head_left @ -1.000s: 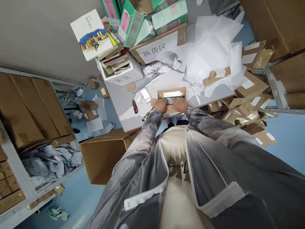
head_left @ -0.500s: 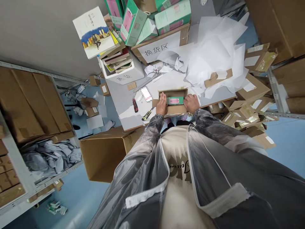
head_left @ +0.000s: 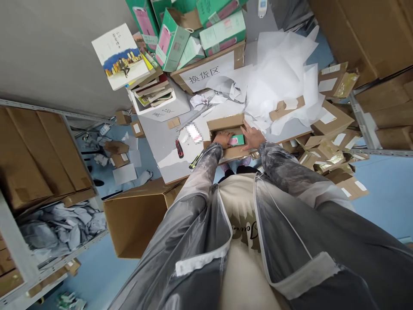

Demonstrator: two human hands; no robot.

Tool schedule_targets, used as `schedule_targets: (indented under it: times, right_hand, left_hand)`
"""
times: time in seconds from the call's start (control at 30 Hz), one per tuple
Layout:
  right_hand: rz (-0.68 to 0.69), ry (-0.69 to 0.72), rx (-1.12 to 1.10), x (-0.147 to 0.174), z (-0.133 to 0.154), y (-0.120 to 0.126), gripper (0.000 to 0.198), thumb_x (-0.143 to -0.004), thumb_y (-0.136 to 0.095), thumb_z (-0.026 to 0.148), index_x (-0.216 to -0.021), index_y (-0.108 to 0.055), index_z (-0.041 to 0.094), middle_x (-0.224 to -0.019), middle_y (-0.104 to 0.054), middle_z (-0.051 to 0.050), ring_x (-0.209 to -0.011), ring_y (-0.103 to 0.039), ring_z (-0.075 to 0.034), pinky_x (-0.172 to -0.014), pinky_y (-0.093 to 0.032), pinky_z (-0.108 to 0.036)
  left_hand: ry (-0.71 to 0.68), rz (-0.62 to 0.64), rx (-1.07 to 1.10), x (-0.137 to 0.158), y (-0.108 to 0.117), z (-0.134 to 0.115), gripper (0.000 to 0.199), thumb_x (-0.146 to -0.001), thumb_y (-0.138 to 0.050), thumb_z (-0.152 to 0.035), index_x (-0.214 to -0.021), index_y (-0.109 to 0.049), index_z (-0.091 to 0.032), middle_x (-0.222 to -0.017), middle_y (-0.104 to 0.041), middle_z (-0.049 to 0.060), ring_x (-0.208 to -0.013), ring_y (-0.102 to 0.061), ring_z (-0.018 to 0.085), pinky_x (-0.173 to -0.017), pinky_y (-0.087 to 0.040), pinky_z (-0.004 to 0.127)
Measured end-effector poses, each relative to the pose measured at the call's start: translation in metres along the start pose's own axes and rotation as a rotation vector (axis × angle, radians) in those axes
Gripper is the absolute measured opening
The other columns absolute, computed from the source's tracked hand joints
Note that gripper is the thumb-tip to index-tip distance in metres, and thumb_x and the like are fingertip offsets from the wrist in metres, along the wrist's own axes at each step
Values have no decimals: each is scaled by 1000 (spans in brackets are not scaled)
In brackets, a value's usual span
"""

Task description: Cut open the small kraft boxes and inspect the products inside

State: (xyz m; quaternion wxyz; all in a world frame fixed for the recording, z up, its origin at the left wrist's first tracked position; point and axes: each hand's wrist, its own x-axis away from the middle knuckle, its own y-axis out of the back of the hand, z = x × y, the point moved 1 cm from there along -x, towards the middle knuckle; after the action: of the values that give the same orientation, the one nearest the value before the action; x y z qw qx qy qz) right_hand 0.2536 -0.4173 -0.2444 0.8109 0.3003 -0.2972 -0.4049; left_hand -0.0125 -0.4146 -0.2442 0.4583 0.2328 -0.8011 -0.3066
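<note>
In front of me an open cardboard box (head_left: 227, 122) sits near the table's front edge. Inside it lies a small green and pink box (head_left: 238, 140). My left hand (head_left: 223, 138) reaches down into the cardboard box, its fingers on the left end of the green and pink box; some fingertips are hidden. At the right end of the cardboard box, my right hand (head_left: 253, 136) holds the wall, with its fingers spread along it. A black and yellow utility knife (head_left: 195, 161) lies left of my left wrist, partly behind the sleeve. Further left is a red and black cutter (head_left: 179, 148).
Sheets of white packing foam (head_left: 284, 73) pile up at the back right. Behind stand a carton (head_left: 239, 56) of green boxes and a white bin (head_left: 174, 102) of books. A large open carton (head_left: 135, 224) stands at the table's left front. Several flattened boxes (head_left: 325, 150) lie right.
My left hand has moved from the cardboard box's left edge into it, onto the green and pink box. My right hand's fingers have spread. The back flap now stands up, and the view has shifted.
</note>
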Motion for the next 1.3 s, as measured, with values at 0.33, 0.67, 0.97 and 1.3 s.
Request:
schedule_targets:
  times: [0.33, 0.67, 0.97, 1.3]
  right_hand:
    - [60, -105, 17, 10, 3, -23, 131, -91, -107, 64, -197, -52, 10, -210, -35, -24, -146, -67, -47, -138, -60, -65]
    - [96, -206, 357, -43, 20, 20, 132, -109, -87, 57, -209, -16, 6, -216, -7, -22, -176, -52, -54, -148, -50, -69]
    - [-144, 89, -23, -100, 72, 51, 106, -111, -91, 51, -197, -49, 4, -212, -18, -34, -200, -8, -60, -158, -15, -86]
    - [101, -92, -843, -8, 112, -26, 141, -60, -120, 79, -179, -67, 25, -174, -76, -19, -172, -64, -48, -146, -56, -63]
  left_hand:
    - [153, -85, -38, -23, -23, -36, 80, -100, -91, -18, -175, -67, -6, -178, -67, 37, -166, -62, 50, -142, -44, 66]
    - [101, -751, 503, 49, 28, 32, 82, -99, -101, -71, -161, -72, -26, -162, -79, 21, -155, -75, 47, -133, -63, 61]
    - [52, -1141, 818, 133, 57, 33, 107, -86, -107, -93, -159, -70, -26, -148, -80, 17, -150, -80, 41, -132, -66, 54]
    - [-23, -1020, 1135, 152, -5, -15, 109, -76, -109, -98, -149, -71, -26, -142, -81, 16, -139, -81, 39, -125, -67, 51]
